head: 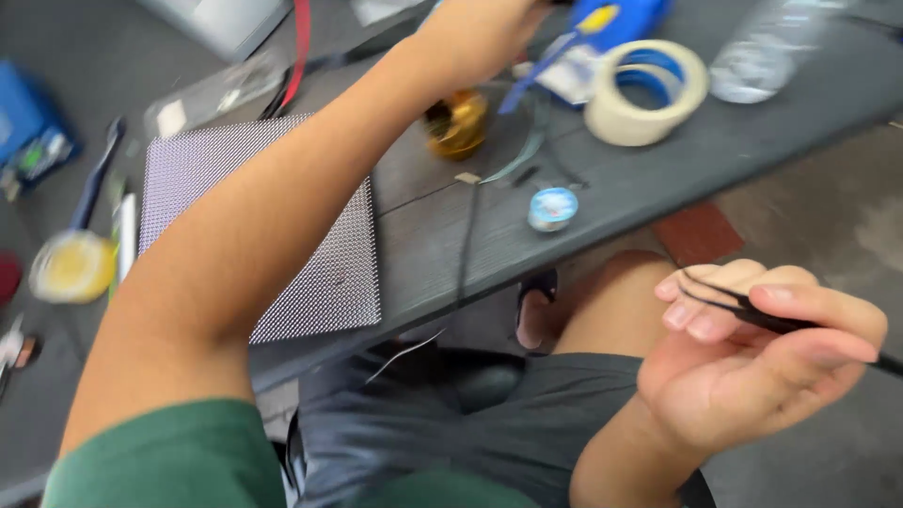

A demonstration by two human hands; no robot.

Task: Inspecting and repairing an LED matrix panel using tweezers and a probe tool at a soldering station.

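Two hands are seen: the right hand (752,353) is closed on a black cable (752,315) at four o'clock; the left hand (475,33), at twelve o'clock by a blue-white package (574,71), has a grip that cannot be told.

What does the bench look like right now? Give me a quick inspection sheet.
Surface: dark grey table, crowded.
Job's things: dotted grid panel flat near the table edge; black tweezers in the right hand.
Clutter: tape roll, brass-coloured holder, small round blue tin, yellow round container, clear plastic bottle.
Grippers: left hand reaches across to a blue tool; grip is blurred.
Cables: thin black cable runs over the table edge.
Surroundings: person seated, dark shorts; bare floor beyond.
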